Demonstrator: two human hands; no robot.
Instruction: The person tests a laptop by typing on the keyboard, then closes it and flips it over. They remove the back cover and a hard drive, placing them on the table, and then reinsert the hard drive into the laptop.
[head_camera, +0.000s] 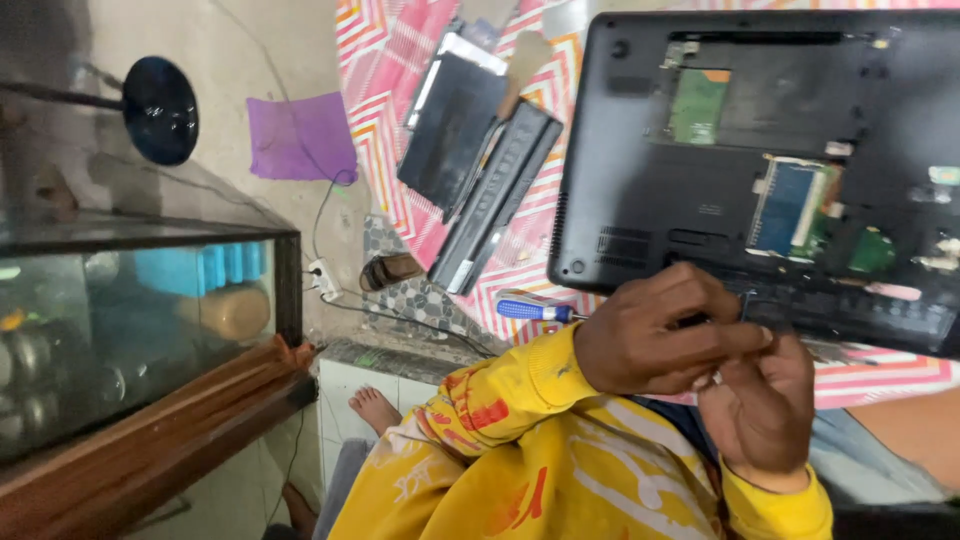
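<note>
Your left hand (665, 335) is curled shut over your right hand (760, 405), whose fingers pinch something too small to tell (perhaps a screw). Just beyond lie the screwdriver (535, 309) and the opened laptop (760, 170) on the striped cloth (385, 60), battery (497, 195) further left.

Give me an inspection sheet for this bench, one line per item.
Surface: patterned pink cloth.
Job's things: laptop lying underside up, covers off, boards exposed.
Clutter: battery pack, removed panel, blue-handled screwdriver, purple cloth.
Hands: left hand and right hand together at the laptop's near edge, pinching something too small to tell.
Cables: thin cable to white plug.
Surroundings: glass tank, bare foot.
</note>
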